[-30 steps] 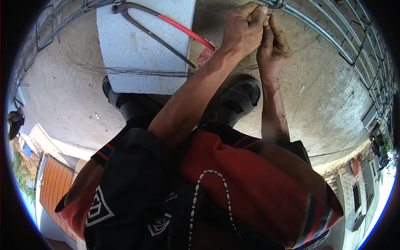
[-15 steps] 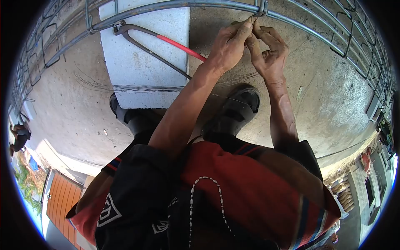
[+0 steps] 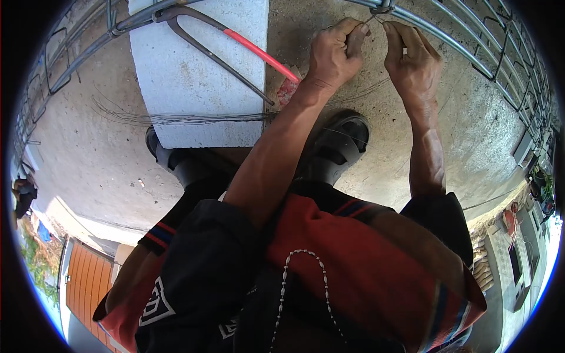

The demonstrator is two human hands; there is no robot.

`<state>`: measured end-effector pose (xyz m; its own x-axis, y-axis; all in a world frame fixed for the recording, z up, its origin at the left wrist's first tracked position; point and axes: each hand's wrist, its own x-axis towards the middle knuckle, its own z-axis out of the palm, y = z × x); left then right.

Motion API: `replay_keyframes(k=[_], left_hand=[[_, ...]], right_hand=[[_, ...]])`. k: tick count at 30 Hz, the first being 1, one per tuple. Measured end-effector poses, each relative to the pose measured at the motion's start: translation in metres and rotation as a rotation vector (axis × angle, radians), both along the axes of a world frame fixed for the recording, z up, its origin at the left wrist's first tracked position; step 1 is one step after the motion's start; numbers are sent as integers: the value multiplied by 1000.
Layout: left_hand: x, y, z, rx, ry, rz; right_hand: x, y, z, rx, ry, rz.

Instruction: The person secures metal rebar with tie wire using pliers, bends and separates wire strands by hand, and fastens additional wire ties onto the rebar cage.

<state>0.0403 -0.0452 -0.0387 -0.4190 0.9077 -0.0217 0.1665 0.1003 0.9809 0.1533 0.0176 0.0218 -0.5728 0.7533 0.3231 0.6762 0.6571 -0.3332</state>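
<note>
Just below a joint of the steel rebar cage (image 3: 432, 25), my left hand (image 3: 336, 54) pinches one end of a thin tie wire (image 3: 375, 16). My right hand (image 3: 415, 66) pinches the other end between thumb and forefinger, the two ends spreading from the joint. Left of my left hand, end-cutting pincers (image 3: 259, 52) with one red handle lie open on a white slab (image 3: 200, 62). Their jaws are close to the cage's front bar. A bundle of loose thin wires (image 3: 203, 119) stretches across the slab's near end.
My feet in black sandals (image 3: 341, 141) stand on the concrete floor (image 3: 471, 147), one beside the slab's near edge. A crumpled reddish scrap (image 3: 287, 91) lies by the red handle. The cage curves round both sides. Another person (image 3: 25, 194) shows at the far left.
My hands have moved apart and slightly down from the joint, with the two wire ends now visible between them. The view has shifted a little, and the pincers appear higher.
</note>
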Motion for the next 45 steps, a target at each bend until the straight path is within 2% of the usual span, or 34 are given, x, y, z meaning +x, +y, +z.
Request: replay_keyframes(k=[4, 7, 9, 10, 11, 13, 16, 19, 22, 25, 26, 29, 31, 34, 35, 36, 37, 39, 41, 43, 45], left_hand=[[-10, -3, 3, 78, 92, 14], [-12, 0, 21, 8, 17, 26], [0, -12, 35, -80, -8, 31], [5, -13, 39, -92, 26, 40], [6, -14, 43, -107, 63, 50], [1, -23, 49, -173, 183, -44], [-7, -31, 52, -257, 366, -169], [-5, -41, 45, -185, 359, -111], [0, -43, 51, -254, 431, -156], [-8, -42, 62, -334, 521, -317], [-9, -43, 61, -330, 545, -337], [-18, -45, 64, -315, 647, -450], [-32, -48, 79, -290, 728, -588], [-76, -58, 94, 29, 941, -588], [-95, -57, 100, 68, 967, -664], [-116, -56, 106, 6, 1001, -783], [-135, -53, 111, -32, 1034, -870], [-166, -51, 119, -119, 1096, -1027], [-185, -49, 120, -93, 1156, -1100], [-191, -47, 117, -54, 1182, -1119], [-194, -42, 113, -83, 1187, -1174]], right_hand=[[18, 25, -13, 186, -99, 267], [12, 11, -39, -20, 97, 96], [2, -6, -73, -293, 307, -139], [-15, -24, -72, -415, 520, -199], [-22, -34, -83, -556, 698, -216], [-25, -45, -81, -797, 882, -179], [-22, -32, -62, -579, 537, -30], [1, -25, -54, -854, 677, -80], [-22, -27, -13, -920, 694, -216], [-37, -23, -10, -900, 484, -460], [-46, -27, -11, -872, 664, -468], [-47, -32, -17, -1044, 927, -488], [-46, -34, -30, -1292, 1351, -351], [-39, -34, -48, -1772, 1934, -99], [-41, -34, -40, -1723, 1847, -219], [-36, -38, -39, -1594, 1594, -225], [-30, -43, -35, -1440, 1169, -360], [-5, -61, -33, -1167, 592, -136], [12, -76, -13, -686, 122, 116], [26, -98, 4, -576, -141, 259], [37, -132, -8, -773, -204, 354]])
